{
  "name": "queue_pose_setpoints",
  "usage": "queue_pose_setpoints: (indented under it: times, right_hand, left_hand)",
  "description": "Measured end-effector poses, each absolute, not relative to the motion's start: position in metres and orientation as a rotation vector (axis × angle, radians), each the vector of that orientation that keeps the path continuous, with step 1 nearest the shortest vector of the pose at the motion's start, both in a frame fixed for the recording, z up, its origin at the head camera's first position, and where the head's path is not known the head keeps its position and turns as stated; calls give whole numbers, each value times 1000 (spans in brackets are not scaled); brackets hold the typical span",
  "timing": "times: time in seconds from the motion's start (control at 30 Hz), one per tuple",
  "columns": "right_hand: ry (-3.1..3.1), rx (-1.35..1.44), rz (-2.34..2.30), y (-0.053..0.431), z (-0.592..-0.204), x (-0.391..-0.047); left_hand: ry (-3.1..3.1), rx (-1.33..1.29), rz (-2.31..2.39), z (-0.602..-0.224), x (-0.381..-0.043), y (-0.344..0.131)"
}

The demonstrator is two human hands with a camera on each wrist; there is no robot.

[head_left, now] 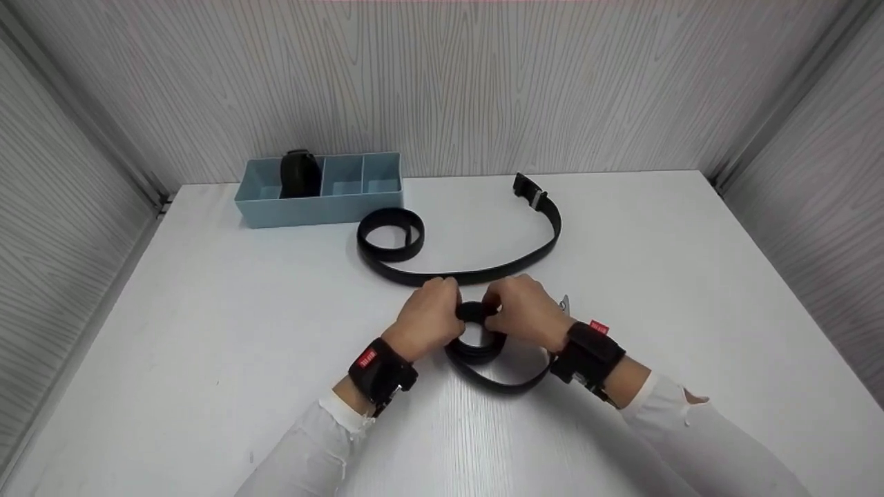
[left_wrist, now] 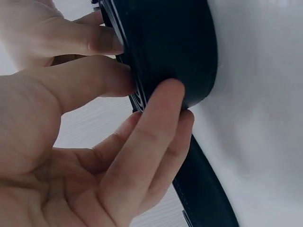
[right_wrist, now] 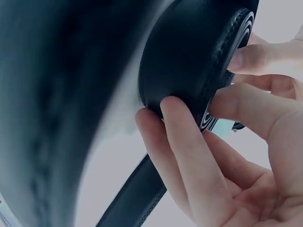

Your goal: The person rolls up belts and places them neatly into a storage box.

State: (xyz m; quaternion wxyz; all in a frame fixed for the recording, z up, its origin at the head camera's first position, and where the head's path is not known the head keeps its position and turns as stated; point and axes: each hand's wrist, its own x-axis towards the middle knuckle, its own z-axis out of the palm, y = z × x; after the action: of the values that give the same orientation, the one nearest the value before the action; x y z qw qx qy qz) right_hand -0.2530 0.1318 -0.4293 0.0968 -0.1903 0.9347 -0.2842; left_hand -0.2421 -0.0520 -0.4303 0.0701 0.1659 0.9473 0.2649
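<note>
A black belt (head_left: 507, 388), partly rolled into a layered coil, stands on its edge between both hands. My left hand (head_left: 427, 319) pinches the coil's left side, thumb on the inside and fingers along the outer face in the left wrist view. On the opposite side, my right hand (head_left: 528, 314) grips the coil (right_wrist: 189, 61) the same way. From the coil, the loose strap curves round the front and passes under the right wrist. A silvery metal piece (head_left: 565, 304) shows just beyond that hand.
Behind the hands lies a second black belt (head_left: 476, 277), its left end looped and its buckle (head_left: 530, 190) at the back right. A blue divided box (head_left: 318, 212) stands by the back wall, with a rolled black item (head_left: 299, 174) upright in one compartment.
</note>
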Motion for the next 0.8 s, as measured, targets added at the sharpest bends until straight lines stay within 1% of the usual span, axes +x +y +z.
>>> queue_pose_setpoints:
  times: [0.27, 0.4, 0.53, 0.7, 0.8]
  right_hand:
    - [2729, -546, -842, 132, -429, -254]
    - [2711, -519, -844, 132, -430, -253]
    - [2747, -525, -830, 133, -430, -252]
    - [2805, -550, -804, 135, -431, -250]
    - [2798, -526, -817, 136, -433, -249]
  left_hand:
    - [2840, 666, 797, -431, -247, -48]
    - [2859, 684, 829, -434, -246, -48]
    - [2879, 627, 848, -436, -240, -48]
    - [2879, 470, 778, -435, -234, -45]
    - [2871, 456, 768, -435, -235, -45]
